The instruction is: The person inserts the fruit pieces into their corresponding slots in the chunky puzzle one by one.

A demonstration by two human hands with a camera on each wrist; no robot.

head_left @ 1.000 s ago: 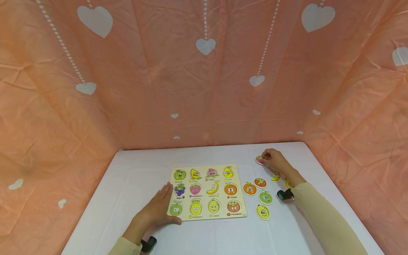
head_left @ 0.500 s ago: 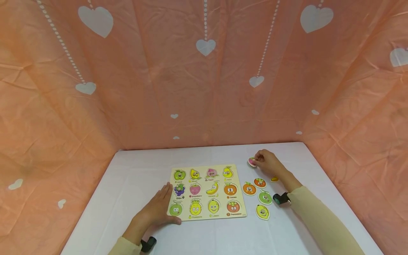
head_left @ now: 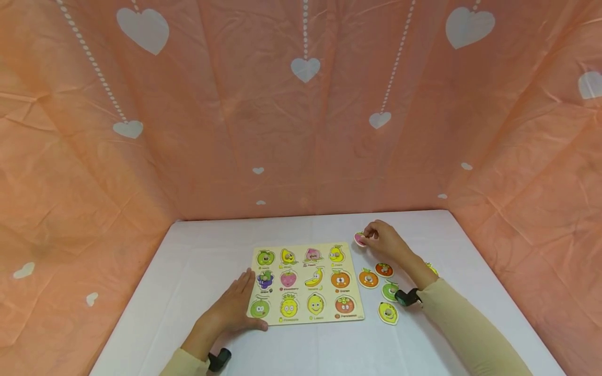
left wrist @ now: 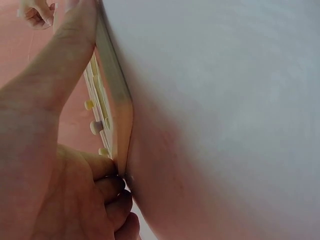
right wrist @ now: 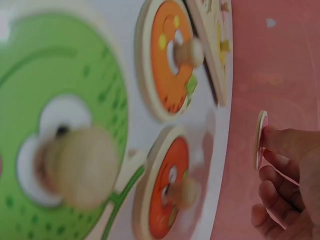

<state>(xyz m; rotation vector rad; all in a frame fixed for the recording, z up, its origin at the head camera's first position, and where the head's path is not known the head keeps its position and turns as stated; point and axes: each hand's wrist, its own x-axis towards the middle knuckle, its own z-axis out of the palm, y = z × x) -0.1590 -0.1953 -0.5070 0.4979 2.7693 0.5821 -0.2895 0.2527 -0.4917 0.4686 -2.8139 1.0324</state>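
A pale wooden fruit puzzle board (head_left: 324, 319) lies flat on the white table. My left hand (head_left: 233, 304) rests against its near left corner, fingers along the left edge and thumb at the front edge; the left wrist view shows them touching the board's side (left wrist: 117, 85). Just off the board's far right corner, my right hand (head_left: 388, 241) pinches a pink strawberry puzzle piece (head_left: 359, 239) with a green top. In the right wrist view the thumb and fingers of the hand (right wrist: 295, 175) hold the piece (right wrist: 260, 142) edge-on, raised above the table.
Right of the board lie an orange piece (head_left: 368, 278), a red persimmon piece (head_left: 384, 269), a green melon piece (head_left: 390, 290) and a lemon piece (head_left: 388, 313). A yellow piece (head_left: 431, 267) is mostly hidden by the right arm. Peach cloth (head_left: 301, 156) walls the table's back.
My right hand has moved left with the strawberry piece, toward the board's far right corner. Its forearm now hides the banana piece. The left hand and board have stayed put.
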